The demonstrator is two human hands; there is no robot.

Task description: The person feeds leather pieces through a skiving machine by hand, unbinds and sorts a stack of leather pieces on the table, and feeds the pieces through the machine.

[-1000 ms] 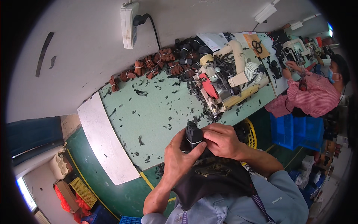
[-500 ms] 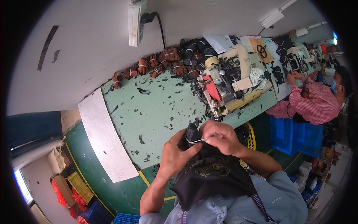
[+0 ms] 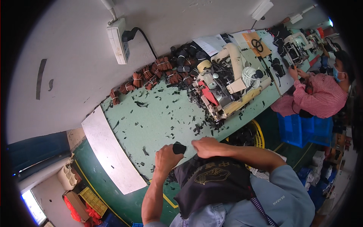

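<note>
Brown strip bundles [image 3: 138,79] and dark ones line the wall side of the table [image 3: 151,130]; a cream machine [image 3: 237,60] heaped with black offcuts stands ahead of the right hand [image 3: 206,147]. The left hand [image 3: 165,159] grips a black bundle [image 3: 179,148] over the table's near edge. The right is beside it, apart, fingers curled closed; whether it pinches anything I cannot tell. A white board [image 3: 113,151] borders the table's left end; low scraps dot the broad surface between.
</note>
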